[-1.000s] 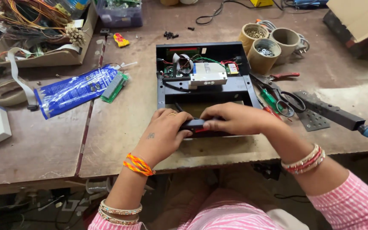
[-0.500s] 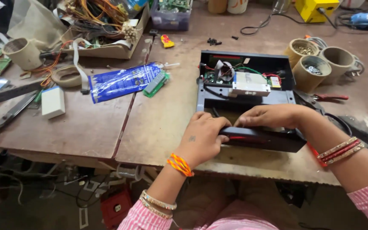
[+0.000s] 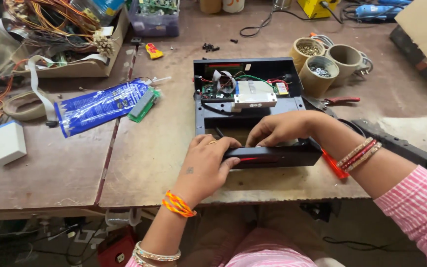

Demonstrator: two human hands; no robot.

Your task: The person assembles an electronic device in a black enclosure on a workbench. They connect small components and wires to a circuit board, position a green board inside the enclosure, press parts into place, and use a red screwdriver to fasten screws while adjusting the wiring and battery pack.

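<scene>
Gripping black casing [image 3: 253,118], lengthwise away

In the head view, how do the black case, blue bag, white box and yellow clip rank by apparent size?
1. Black case
2. Blue bag
3. White box
4. Yellow clip, farthest away, so possibly understated.

A: How is the scene lit?

B: Soft, even daylight is spread across the bench [image 3: 149,153]; only faint shadows are cast under the hands.

A: Any glare or blur?

B: Mild sheen is seen on the blue packet [image 3: 100,106]. Focus is held throughout, though edges are slightly stretched and the under-bench area is left dim.
</scene>
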